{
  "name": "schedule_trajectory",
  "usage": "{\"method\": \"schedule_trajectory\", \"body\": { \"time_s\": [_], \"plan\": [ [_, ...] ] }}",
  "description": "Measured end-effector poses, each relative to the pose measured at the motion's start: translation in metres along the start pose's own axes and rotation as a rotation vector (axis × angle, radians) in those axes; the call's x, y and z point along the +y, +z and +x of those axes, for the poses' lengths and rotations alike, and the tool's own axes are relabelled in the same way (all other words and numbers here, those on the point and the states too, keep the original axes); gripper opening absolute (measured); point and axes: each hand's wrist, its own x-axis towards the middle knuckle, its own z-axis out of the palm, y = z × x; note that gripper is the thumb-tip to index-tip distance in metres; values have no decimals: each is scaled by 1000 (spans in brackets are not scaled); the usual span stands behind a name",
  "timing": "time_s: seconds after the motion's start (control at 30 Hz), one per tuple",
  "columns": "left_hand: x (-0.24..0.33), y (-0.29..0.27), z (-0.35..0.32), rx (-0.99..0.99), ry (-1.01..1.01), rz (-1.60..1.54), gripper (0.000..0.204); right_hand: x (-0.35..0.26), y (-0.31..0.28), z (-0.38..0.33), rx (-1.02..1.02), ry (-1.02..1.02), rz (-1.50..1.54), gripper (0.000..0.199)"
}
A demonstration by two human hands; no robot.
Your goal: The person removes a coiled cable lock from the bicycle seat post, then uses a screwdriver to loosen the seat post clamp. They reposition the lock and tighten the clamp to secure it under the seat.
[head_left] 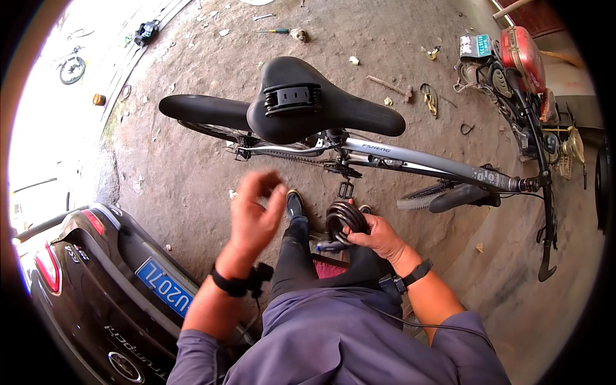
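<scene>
In my right hand (377,236) is a coiled black cable, looking like a bicycle cable lock (343,220), gripped at its right side with the thumb over the loops. My left hand (255,215) is raised in front of me, left of the coil and apart from it. Its fingers are bent and a little blurred, the thumb stands away from them, and nothing shows between. Beyond both hands stands a grey bicycle (410,154), its handlebar to the right. Its broad black saddle (333,112) is nearest to my left hand. A pedal (346,189) hangs just beyond the coil.
A dark car (96,308) stands close on my left. At the far right is another two-wheeler with a red box (523,58). A hammer (391,88), a screwdriver (274,31) and a spanner (263,17) lie on the dirty floor (199,64) beyond the bicycle.
</scene>
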Motion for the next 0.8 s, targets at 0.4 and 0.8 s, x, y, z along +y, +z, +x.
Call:
{"method": "schedule_trajectory", "body": {
  "time_s": [0.4, 0.8],
  "plan": [
    [56, -8, 135, -28, 539, 749, 57, 19, -39, -15, 37, 137, -126, 40],
    [-135, -15, -175, 377, -573, -713, 32, 43, -120, -6, -131, 194, -141, 54]
  ]
}}
